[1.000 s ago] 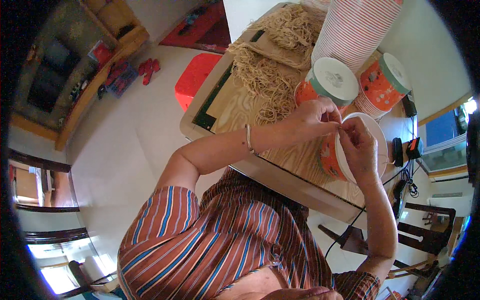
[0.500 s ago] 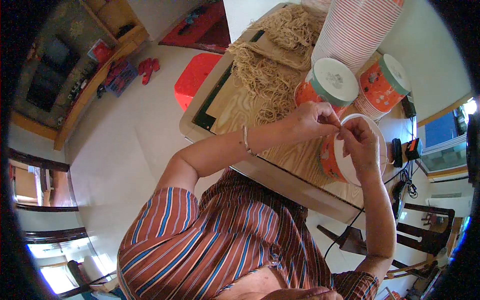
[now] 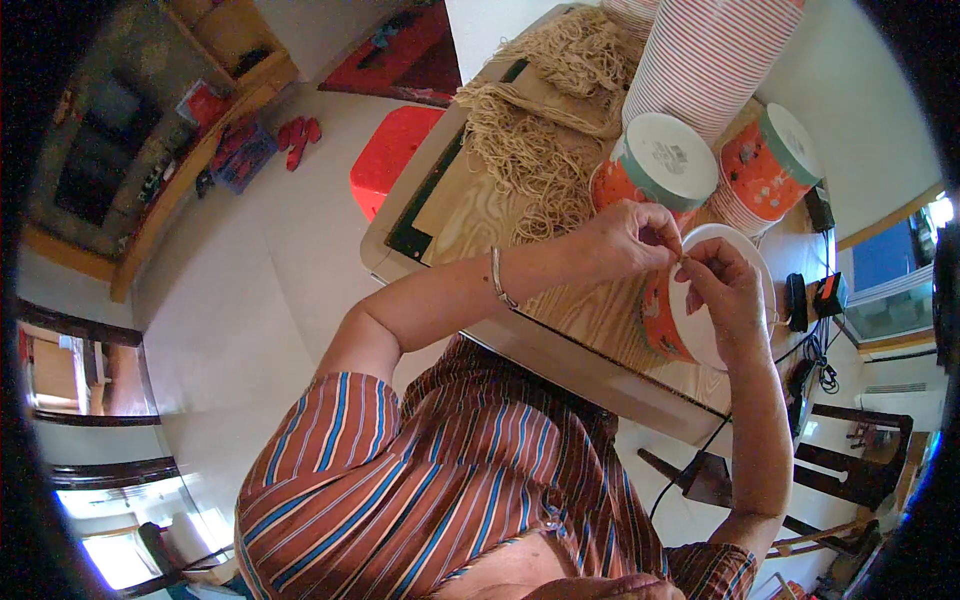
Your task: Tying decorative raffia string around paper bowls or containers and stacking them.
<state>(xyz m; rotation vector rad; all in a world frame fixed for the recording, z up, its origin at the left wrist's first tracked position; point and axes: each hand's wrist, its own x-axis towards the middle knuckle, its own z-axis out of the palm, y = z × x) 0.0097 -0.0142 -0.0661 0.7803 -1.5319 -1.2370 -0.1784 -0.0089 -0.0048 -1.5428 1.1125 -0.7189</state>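
Observation:
Over a white-lined orange paper tub (image 3: 705, 318) on the table, my two hands meet with their fingertips together. My left hand (image 3: 635, 242), with a bracelet on its wrist, pinches at something too small to make out. From the right, my right hand (image 3: 725, 285) pinches at the same spot, its other fingers bent. Left of the tubs lies a loose heap of tan, string-like strands (image 3: 530, 145). Just beyond my hands stands an upside-down orange tub with a green band and white base (image 3: 670, 160).
A tall nested stack of paper tubs (image 3: 705, 60) rises at the back of the wooden table (image 3: 590, 330). Another upturned tub (image 3: 768, 165) stands to its right, near black adapters and cables (image 3: 822, 300). A red stool (image 3: 390, 160) is beyond the table's left edge.
My right hand has shifted slightly, its fingers spreading a little from the pinch. My left hand stays almost in place.

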